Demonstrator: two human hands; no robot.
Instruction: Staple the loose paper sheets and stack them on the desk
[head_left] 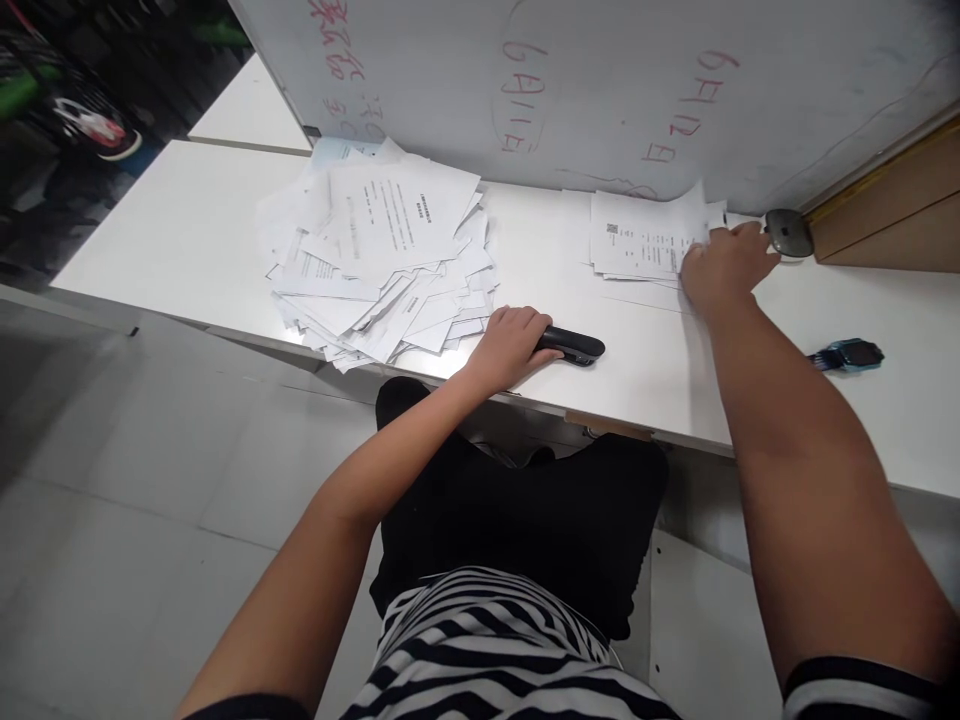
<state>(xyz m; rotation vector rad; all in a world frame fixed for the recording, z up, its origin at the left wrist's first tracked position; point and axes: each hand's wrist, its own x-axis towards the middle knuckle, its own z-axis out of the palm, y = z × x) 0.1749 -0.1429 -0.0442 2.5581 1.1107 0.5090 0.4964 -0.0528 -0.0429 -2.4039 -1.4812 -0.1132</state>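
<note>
My left hand [510,345] rests on a black stapler [576,346] lying near the front edge of the white table [187,240], fingers wrapped over its rear end. My right hand [724,268] reaches to the far right and presses its fingers on the right edge of a small stack of printed sheets [641,238] by the whiteboard. A big loose heap of printed papers [379,260] lies to the left of the stapler.
A whiteboard [600,80] with red writing leans upright at the table's back. A blue smartwatch [851,355] lies at the right. A grey oval object [787,232] sits beside my right hand. Wooden panel [892,210] at far right. Grey tiled floor below.
</note>
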